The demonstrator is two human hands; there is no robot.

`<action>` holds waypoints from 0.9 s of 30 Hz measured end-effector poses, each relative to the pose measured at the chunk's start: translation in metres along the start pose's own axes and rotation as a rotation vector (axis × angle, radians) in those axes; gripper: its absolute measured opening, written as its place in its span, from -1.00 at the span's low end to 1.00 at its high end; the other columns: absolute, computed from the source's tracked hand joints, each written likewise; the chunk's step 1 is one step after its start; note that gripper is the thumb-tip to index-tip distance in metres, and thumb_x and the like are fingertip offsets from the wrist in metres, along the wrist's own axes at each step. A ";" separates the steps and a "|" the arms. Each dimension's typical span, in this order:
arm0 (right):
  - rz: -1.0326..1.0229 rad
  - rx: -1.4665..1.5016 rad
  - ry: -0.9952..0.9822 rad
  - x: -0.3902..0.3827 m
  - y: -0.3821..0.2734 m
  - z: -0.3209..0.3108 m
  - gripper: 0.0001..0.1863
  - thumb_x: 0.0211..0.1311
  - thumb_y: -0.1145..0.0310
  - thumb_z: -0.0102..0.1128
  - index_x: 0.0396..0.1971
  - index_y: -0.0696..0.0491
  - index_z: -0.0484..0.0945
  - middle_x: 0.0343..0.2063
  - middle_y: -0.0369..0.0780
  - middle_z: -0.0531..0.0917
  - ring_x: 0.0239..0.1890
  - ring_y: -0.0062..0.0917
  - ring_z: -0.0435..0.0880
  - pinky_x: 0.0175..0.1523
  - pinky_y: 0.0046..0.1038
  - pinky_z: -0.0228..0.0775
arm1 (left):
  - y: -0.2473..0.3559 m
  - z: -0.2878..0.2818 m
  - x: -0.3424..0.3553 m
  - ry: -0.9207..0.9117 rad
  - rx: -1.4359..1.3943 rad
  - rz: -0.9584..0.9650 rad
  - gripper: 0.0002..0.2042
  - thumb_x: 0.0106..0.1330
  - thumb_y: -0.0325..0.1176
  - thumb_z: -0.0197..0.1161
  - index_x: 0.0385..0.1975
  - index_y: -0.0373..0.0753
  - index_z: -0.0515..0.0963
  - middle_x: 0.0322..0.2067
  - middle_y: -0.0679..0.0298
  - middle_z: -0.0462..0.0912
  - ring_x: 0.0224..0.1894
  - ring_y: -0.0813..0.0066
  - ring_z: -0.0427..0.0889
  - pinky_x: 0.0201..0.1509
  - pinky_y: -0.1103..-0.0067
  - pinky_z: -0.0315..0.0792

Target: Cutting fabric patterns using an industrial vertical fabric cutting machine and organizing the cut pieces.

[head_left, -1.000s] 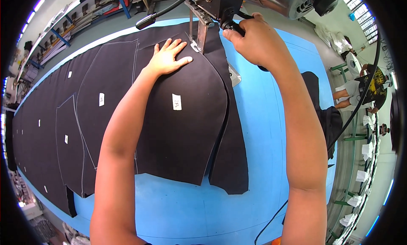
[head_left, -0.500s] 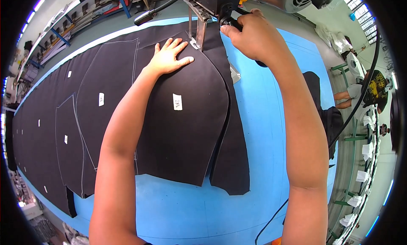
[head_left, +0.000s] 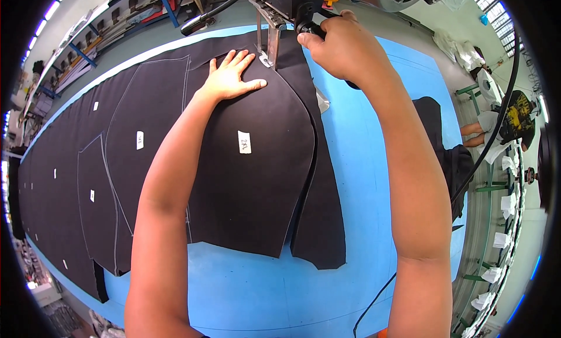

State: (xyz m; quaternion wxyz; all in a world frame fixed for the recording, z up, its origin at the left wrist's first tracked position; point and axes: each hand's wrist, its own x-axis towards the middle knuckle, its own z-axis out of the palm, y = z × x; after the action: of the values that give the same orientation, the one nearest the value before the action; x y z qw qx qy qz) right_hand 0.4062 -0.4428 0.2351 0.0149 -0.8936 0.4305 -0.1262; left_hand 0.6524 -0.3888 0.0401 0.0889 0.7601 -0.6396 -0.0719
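Note:
My left hand (head_left: 229,75) lies spread on black layered fabric (head_left: 251,186) marked with chalk outlines and small white labels (head_left: 244,142), just left of the cutter's foot (head_left: 265,60). My right hand (head_left: 342,48) is wrapped round the black handle (head_left: 311,27) of an overhead cutting machine (head_left: 286,2). Its metal upright (head_left: 273,42) stands in the fabric, and a long curved cut runs from it toward the near edge, with a separated strip on the right.
The blue table (head_left: 362,203) holds dark fabric offcuts (head_left: 453,157) at the right. A black cable (head_left: 480,157) runs along my right arm. Another person (head_left: 511,119) is at a green-framed bench (head_left: 467,90) beyond the table. Shelves (head_left: 76,51) line the left.
The machine and my right hand have edged forward and slightly left, lengthening the cut. My left hand has shifted slightly upward. The other person has moved a little.

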 end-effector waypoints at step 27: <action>0.014 0.007 0.023 0.014 -0.009 0.010 -0.48 0.35 -0.06 0.17 -0.19 0.18 0.72 0.02 0.11 0.63 -0.06 -0.04 0.73 0.02 -0.10 0.59 | -0.003 0.003 0.001 -0.001 -0.037 0.019 0.07 0.12 0.60 0.09 0.54 -0.02 0.16 0.58 0.22 0.02 0.63 0.17 -0.13 0.58 -0.17 -0.35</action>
State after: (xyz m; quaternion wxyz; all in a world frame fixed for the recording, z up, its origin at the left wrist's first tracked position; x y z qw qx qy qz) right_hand 0.4238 -0.4493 0.2294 0.0139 -0.8890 0.4364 -0.1380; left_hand 0.6549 -0.3893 0.0367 0.1031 0.7521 -0.6456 -0.0832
